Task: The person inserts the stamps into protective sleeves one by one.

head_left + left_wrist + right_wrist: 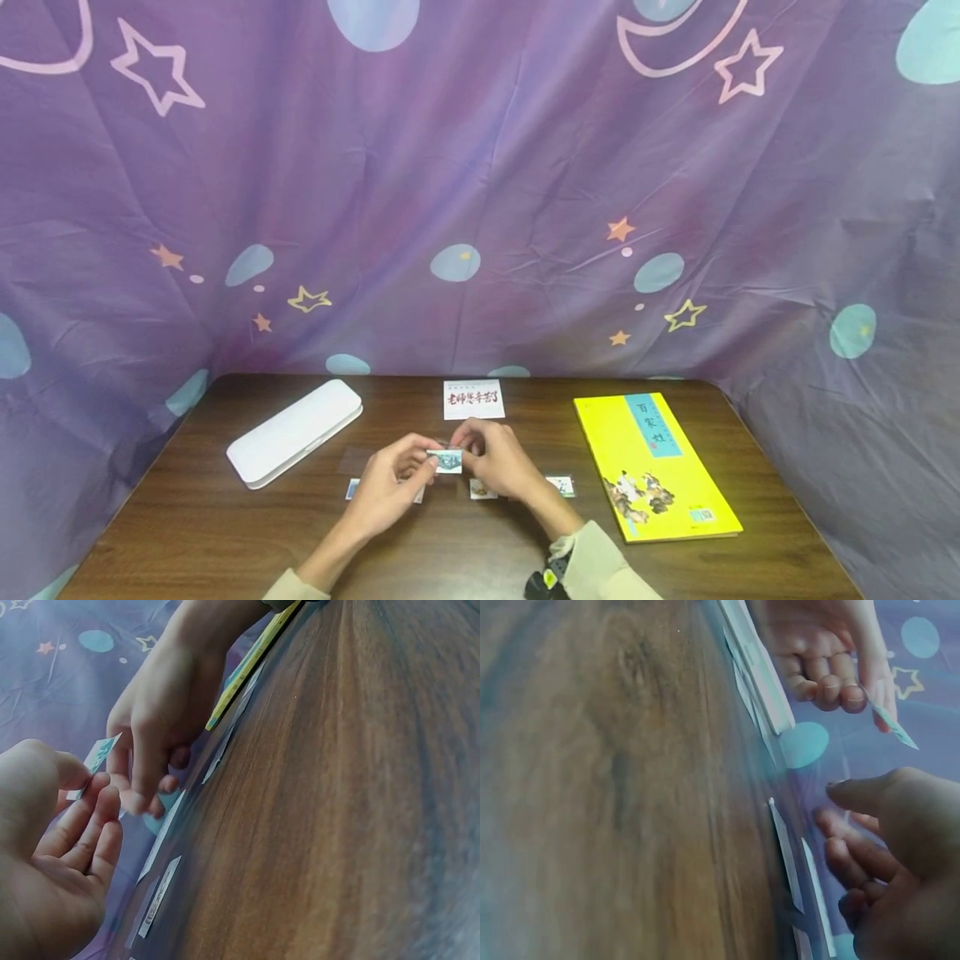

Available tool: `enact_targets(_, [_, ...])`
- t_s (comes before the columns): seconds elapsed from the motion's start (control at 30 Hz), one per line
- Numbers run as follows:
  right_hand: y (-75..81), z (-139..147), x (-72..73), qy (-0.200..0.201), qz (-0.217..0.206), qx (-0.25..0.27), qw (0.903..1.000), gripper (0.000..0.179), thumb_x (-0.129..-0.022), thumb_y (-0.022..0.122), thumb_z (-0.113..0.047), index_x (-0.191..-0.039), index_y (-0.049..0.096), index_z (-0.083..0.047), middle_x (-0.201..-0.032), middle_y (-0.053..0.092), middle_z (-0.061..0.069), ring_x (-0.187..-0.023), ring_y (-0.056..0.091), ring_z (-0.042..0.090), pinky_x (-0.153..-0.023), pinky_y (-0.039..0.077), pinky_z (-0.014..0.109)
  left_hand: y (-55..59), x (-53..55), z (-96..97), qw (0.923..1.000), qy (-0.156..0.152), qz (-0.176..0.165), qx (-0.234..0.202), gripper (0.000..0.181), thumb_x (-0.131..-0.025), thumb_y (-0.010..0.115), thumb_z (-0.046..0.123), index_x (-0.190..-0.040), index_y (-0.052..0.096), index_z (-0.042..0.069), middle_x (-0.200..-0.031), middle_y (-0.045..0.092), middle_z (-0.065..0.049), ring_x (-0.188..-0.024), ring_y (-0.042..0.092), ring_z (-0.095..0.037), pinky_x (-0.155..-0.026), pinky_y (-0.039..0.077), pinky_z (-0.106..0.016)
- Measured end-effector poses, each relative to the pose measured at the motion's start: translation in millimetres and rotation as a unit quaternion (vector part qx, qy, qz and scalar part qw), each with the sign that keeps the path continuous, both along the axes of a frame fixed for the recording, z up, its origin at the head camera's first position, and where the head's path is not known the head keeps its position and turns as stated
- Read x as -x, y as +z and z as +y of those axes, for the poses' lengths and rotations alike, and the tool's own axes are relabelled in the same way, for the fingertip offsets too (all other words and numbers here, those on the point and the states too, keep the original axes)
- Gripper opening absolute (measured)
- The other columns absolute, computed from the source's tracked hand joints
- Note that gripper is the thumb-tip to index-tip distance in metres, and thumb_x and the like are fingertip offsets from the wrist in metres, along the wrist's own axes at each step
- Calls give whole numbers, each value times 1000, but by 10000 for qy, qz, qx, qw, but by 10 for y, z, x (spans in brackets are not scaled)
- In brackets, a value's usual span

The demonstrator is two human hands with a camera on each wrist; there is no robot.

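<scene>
My left hand pinches a small stamp-like card, white-edged with a blue-green picture, between thumb and fingers above the table. In the left wrist view the card is held tilted, clear of the wood. My right hand is close beside the card's right edge. Its thumb and fingers are loosely bent and apart in the right wrist view, with nothing seen between them. Under and around the hands lie several similar small cards, among them a card with a brownish picture and a card at the right, partly covered by the hands.
A white case lies at the left of the brown table. Behind the hands is a white card with red characters. A yellow book lies at the right. A purple patterned curtain hangs around the table.
</scene>
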State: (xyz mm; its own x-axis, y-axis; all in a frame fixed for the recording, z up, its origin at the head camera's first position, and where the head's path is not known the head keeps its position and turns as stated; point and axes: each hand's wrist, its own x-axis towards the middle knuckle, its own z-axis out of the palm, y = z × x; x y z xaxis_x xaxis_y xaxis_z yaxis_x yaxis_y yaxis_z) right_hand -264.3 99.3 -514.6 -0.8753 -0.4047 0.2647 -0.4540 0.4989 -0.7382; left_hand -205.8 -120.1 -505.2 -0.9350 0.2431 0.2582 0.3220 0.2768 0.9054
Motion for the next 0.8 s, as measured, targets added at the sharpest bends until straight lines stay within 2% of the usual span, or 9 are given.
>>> enact_targets(0.17, [37,143,-59,116,-293,626,9975,14,-93,80,-3,-102,75,-12,-88,76,0,-74,66,5,-69,56,21,-4,-8,35,9999,1,-101,4,18,-104,72,17,-122,72,12,-99,81,-7,-85,78,-32,-79,62,-25])
enact_targets(0.3, [60,311,-134,269,-842,977,9913,23,-94,84,-11,-115,75,-7,-91,76,5,-77,68,9,-70,57,22,-2,-24,57,9998,-31,-193,68,18,-104,72,18,-122,72,13,-100,81,-10,-84,77,-31,-68,62,-26])
enact_targets(0.43, [80,493,-237,291,-1161,1022,9875,33,-94,86,-22,-123,75,-8,-91,76,5,-76,68,10,-66,55,21,6,-39,73,9996,-43,-263,48,18,-104,72,18,-122,73,14,-100,81,-10,-84,75,-31,-61,60,-26])
enact_targets(0.57, [87,642,-362,159,-1370,1028,9851,24,-97,83,-26,-116,79,-13,-95,79,7,-77,68,10,-65,55,23,8,-54,89,9997,-27,-229,53,20,-104,73,19,-123,73,13,-100,81,-7,-85,77,-28,-67,61,-26])
enact_targets(0.63, [78,693,-420,26,-1613,1157,9801,20,-98,82,-27,-113,80,-13,-102,80,9,-80,69,10,-66,56,23,5,-64,97,9998,-33,-179,54,21,-104,73,19,-124,73,12,-100,81,-6,-85,78,-26,-72,61,-26])
enact_targets(0.7, [63,722,-472,-58,-1913,1348,9722,20,-99,80,-28,-112,79,-12,-104,80,11,-77,67,11,-62,54,23,-1,-70,103,9999,-31,-122,65,20,-104,73,20,-123,73,12,-99,81,-5,-85,78,-24,-78,61,-25])
enact_targets(0.8, [39,734,-534,-88,-2314,1629,9591,24,-102,77,-28,-113,76,-7,-94,76,10,-69,62,11,-56,49,21,-13,-81,115,9999,-49,-61,67,19,-104,73,20,-121,73,13,-98,81,-7,-85,78,-22,-81,61,-25])
